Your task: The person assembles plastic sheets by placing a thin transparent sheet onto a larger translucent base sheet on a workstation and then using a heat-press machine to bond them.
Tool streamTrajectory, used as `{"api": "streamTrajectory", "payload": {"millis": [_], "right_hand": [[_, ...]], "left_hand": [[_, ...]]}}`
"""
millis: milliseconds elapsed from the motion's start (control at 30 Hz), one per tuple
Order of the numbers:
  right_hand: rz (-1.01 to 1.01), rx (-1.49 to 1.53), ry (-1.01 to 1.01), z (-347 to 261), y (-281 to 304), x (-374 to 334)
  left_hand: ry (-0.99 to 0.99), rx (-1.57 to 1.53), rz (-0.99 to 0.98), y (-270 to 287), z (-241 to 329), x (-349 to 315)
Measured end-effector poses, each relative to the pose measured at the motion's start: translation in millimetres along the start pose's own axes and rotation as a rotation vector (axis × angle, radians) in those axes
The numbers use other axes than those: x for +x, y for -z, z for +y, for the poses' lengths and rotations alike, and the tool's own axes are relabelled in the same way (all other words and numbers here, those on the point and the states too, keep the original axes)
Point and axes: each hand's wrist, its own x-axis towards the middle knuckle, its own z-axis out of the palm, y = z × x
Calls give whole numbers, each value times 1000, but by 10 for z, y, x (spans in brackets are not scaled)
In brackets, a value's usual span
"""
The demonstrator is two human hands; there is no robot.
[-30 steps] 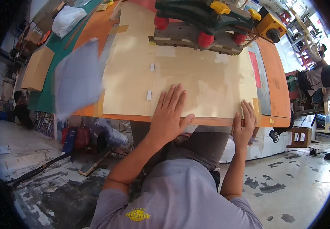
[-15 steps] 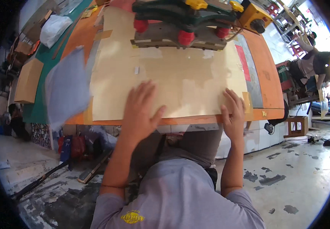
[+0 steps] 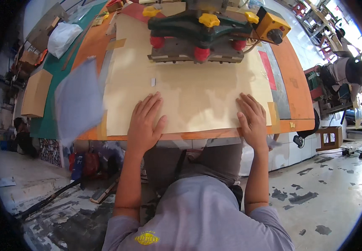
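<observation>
My left hand (image 3: 146,122) rests palm down near the front edge of a large cream sheet (image 3: 189,106), its fingers stretched out and pointing away from me. My right hand (image 3: 252,120) lies flat at the sheet's front right, fingers forward. Neither hand holds anything. Between them and farther off, a small white piece (image 3: 153,82) lies on the sheet. Over the sheet's far part stands a dark green press head (image 3: 197,27) with yellow star knobs and red round mounts above a grey plate (image 3: 181,52).
A translucent bluish sheet (image 3: 80,100) hangs over the left edge of the orange table (image 3: 292,83). Beyond it are a cardboard box (image 3: 37,93) and a white bag (image 3: 64,38). A yellow control box (image 3: 271,26) sits beside the press. Another person (image 3: 346,71) is at the far right.
My left hand has shifted left and settled lower on the sheet. My right hand has moved slightly left along the edge. The view has shifted a little, and the person at right has changed posture.
</observation>
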Motion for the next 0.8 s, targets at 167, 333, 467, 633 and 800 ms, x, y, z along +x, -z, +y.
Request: {"api": "streamTrajectory", "payload": {"millis": [167,333,467,633,800], "right_hand": [[8,-1,2,17,-1,-13],[17,-20,11,-10,7,7],[4,-4,-8,-8,12,1],[13,-10,-14,10,9,-22],[5,12,-10,-15,1,-14]], "left_hand": [[8,-9,-18,-22,3,5],[5,1,-15,-20,1,11],[4,5,-11,-23,3,8],[-2,-12,6,-21,14,-9],[0,5,20,-14,31,-41]]}}
